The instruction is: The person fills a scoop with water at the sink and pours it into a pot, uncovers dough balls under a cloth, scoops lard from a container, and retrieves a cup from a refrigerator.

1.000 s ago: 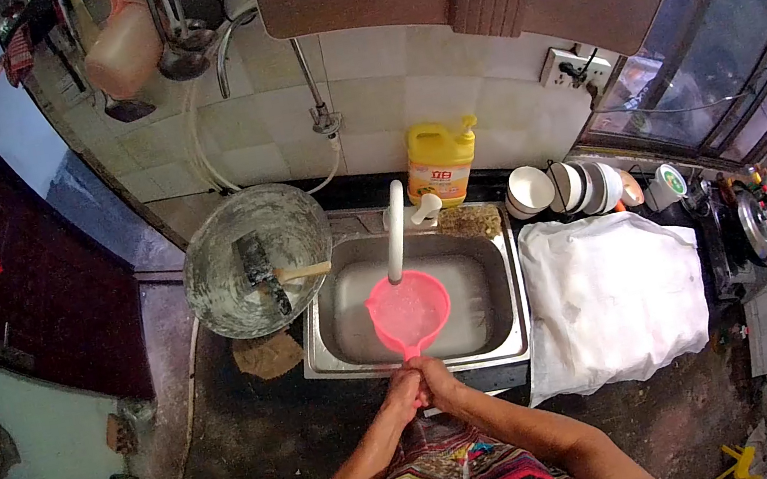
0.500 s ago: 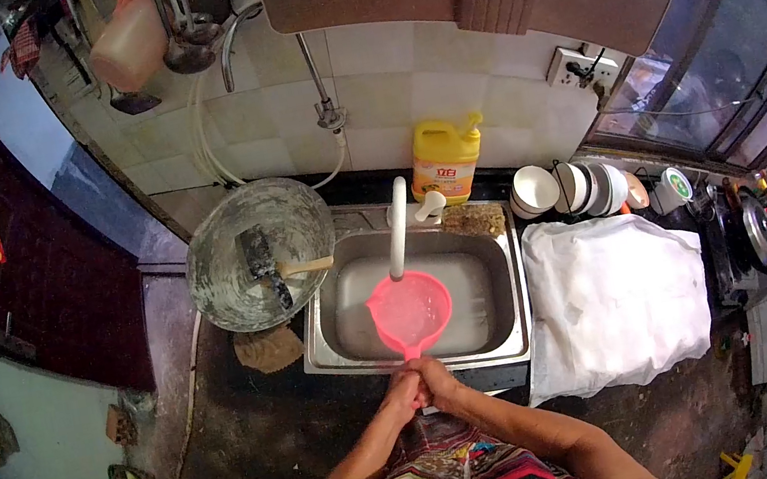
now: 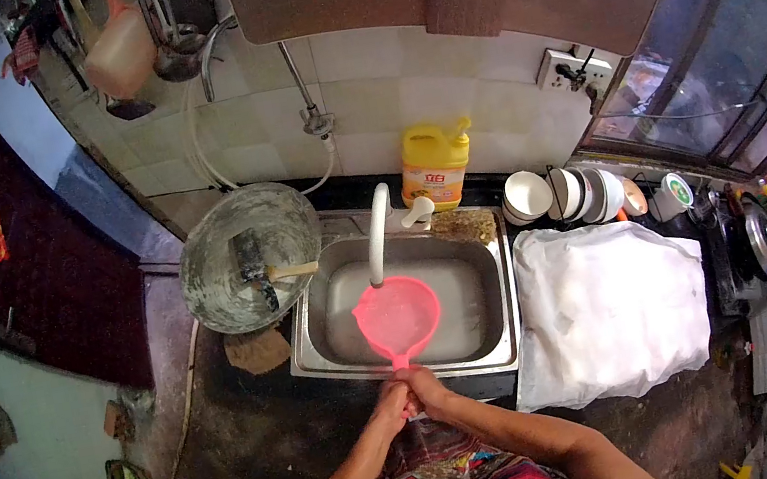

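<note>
A pink water dipper (image 3: 398, 316) is held over the steel sink (image 3: 485, 358), its bowl under the mouth of the white faucet (image 3: 379, 235). My left hand (image 3: 392, 402) and my right hand (image 3: 422, 387) are both closed around its handle, close together at the sink's front edge. The bowl looks filled with something clear or pale, probably water, though the stream itself is hard to make out. Shallow water seems to lie in the basin below.
Left of the sink sits a large metal basin (image 3: 212, 304) with a wooden-handled brush (image 3: 251, 267) in it. A yellow detergent jug (image 3: 436, 168) stands behind. On the right are a white cloth cover (image 3: 614, 312) and stacked bowls (image 3: 526, 195). Utensils hang upper left.
The whole view has shifted slightly, moving the sink and dipper a little left in the picture. Both hands keep their grip, and the dipper stays under the faucet.
</note>
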Available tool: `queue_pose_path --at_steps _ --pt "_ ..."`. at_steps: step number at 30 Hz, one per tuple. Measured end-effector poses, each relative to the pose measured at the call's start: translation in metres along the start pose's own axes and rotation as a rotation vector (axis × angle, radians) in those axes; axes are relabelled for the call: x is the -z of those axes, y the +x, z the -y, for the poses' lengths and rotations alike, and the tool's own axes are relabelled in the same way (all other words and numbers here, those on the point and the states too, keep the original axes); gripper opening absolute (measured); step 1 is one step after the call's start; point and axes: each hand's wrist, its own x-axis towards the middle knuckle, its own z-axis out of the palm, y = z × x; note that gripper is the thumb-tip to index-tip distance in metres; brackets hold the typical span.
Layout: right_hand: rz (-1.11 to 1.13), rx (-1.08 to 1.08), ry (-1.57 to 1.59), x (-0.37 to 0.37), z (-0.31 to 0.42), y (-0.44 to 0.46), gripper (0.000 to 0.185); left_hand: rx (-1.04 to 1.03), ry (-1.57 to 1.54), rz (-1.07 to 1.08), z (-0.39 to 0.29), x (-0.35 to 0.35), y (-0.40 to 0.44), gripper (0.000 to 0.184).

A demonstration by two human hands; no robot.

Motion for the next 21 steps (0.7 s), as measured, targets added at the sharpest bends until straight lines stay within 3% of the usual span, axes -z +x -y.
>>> queue_pose_path --at_steps 6,9,15,16,21 --pt "-0.014 0.103 0.042 0.009 -0.001 -0.003 0.023 -0.074 -0.034 -0.021 -0.013 -0.025 -0.021 0.016" --pt "0.099 0.087 -0.054 0.014 0.003 -0.01 0.019 -0.067 -0.072 -0.027 -0.005 -0.023 -0.021 0.015" --pt "0.025 0.168 -0.067 0.014 -0.011 -0.003 0.026 -0.096 0.011 -0.023 0.002 -0.014 -0.012 0.015" --pt "0.039 0.115 -0.087 0.014 -0.009 -0.005 0.025 0.002 -0.028 -0.05 -0.004 -0.017 -0.013 0.015" --pt "0.005 0.094 0.002 0.008 -0.009 -0.016 0.023 -0.05 -0.006 0.027 -0.005 -0.019 -0.023 0.018"
